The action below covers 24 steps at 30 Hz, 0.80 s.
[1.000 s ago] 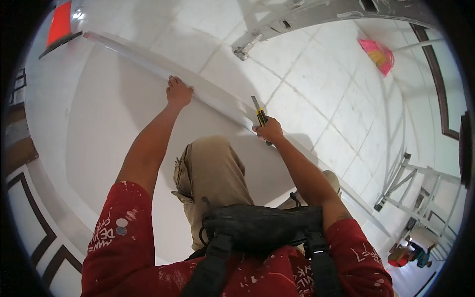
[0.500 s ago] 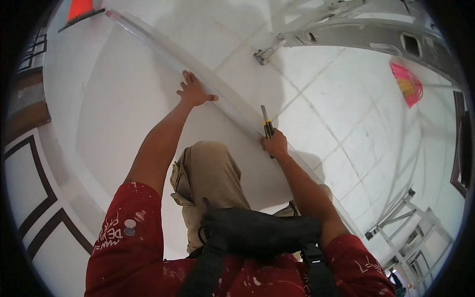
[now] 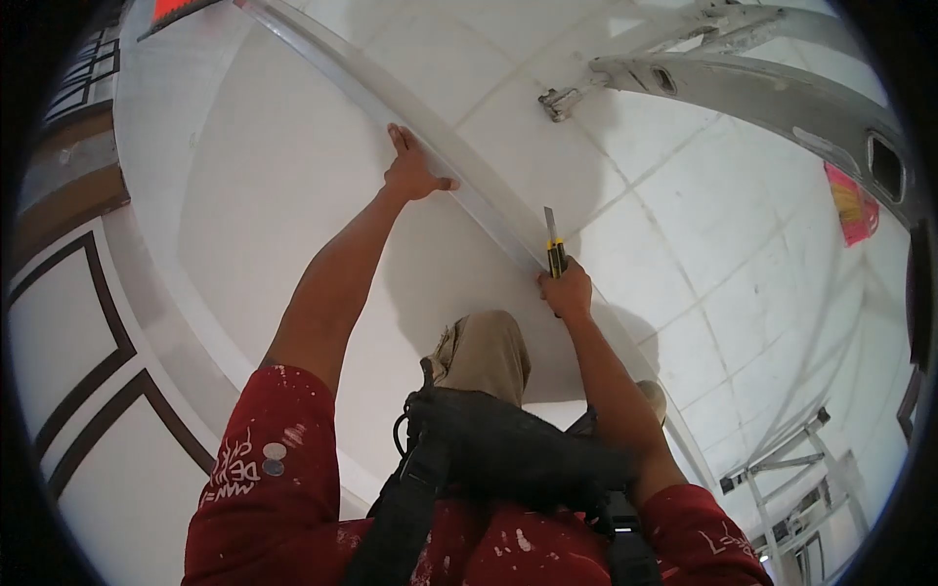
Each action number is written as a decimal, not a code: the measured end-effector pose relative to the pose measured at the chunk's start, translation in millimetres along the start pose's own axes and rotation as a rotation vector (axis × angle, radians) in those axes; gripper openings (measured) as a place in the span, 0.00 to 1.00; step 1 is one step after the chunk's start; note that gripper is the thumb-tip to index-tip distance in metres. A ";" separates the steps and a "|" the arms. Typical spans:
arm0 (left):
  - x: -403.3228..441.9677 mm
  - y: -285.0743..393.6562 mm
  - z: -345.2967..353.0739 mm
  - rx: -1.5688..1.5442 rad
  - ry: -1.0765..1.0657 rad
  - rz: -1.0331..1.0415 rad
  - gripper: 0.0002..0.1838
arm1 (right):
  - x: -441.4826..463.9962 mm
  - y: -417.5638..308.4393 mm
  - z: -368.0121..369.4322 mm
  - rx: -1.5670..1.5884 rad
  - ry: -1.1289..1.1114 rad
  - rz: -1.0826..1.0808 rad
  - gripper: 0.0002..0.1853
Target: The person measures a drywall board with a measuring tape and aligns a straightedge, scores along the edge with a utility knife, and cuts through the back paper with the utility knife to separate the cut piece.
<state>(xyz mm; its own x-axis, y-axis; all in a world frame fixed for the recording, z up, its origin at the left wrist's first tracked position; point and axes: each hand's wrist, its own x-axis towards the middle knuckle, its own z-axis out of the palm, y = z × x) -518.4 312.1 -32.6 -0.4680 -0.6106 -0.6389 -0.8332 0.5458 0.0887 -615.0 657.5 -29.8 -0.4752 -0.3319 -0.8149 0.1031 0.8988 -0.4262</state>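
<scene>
In my right hand is a black and yellow utility knife, its blade out and pointing away from me. That hand rests at the edge of a long metal straightedge, which lies diagonally over a large pale board. My left hand is farther up the straightedge, thumb and fingers spread against its near side. A bent knee in tan trousers is over the board. The underside of the right hand's grip is hidden.
A metal ladder with a foot on the tiled floor stands at upper right. Behind it lies a pink and yellow bundle. A metal frame is at lower right, an orange-red broom at top left.
My view has shifted, so the hands and straightedge appear farther right. The bent knee appears lower and farther right. Both hands keep their places along the straightedge, the knife still in the right.
</scene>
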 end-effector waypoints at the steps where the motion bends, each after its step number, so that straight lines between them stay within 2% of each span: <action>1: 0.1 2.8 -4.7 -0.020 0.003 0.005 0.86 | 2.4 -0.2 -1.3 0.000 -0.022 0.004 0.21; 3: -1.5 9.7 -8.1 0.017 0.000 -0.014 0.86 | 6.8 1.4 -3.6 0.004 -0.057 0.012 0.22; 7: -3.0 6.1 -2.5 0.011 0.023 0.010 0.84 | 23.7 -6.4 4.4 -0.048 0.078 -0.215 0.18; 9: -6.5 4.2 -5.4 -0.024 0.017 0.017 0.83 | 33.1 -72.5 5.4 0.050 0.117 -0.269 0.20; 11: -9.3 4.9 -9.8 -0.065 0.014 0.009 0.82 | 53.6 -149.1 9.5 0.035 0.046 -0.409 0.22; 13: -10.8 5.6 -13.4 -0.110 0.013 -0.002 0.81 | 90.5 -213.3 31.4 -0.106 0.016 -0.741 0.20; 16: -4.1 3.5 -6.1 0.031 -0.009 0.045 0.80 | 119.1 -308.4 63.3 -0.362 -0.052 -0.744 0.18; 17: -8.3 3.1 -11.2 -0.097 -0.001 0.056 0.80 | 124.3 -329.8 72.2 -0.420 -0.051 -0.767 0.17; 20: -8.5 -0.1 -8.9 -0.230 0.032 0.075 0.81 | 145.8 -371.5 97.7 -0.425 -0.023 -0.822 0.16; 24: -11.4 4.7 -15.7 -0.235 0.012 0.013 0.82 | 165.0 -395.9 116.9 -0.459 -0.031 -0.865 0.16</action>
<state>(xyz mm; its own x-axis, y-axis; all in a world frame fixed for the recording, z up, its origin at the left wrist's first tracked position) -521.6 312.6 -12.9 -0.4812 -0.6121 -0.6275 -0.8723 0.4054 0.2735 -632.1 213.4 -41.4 -0.2025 -0.9303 -0.3059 -0.6233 0.3633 -0.6925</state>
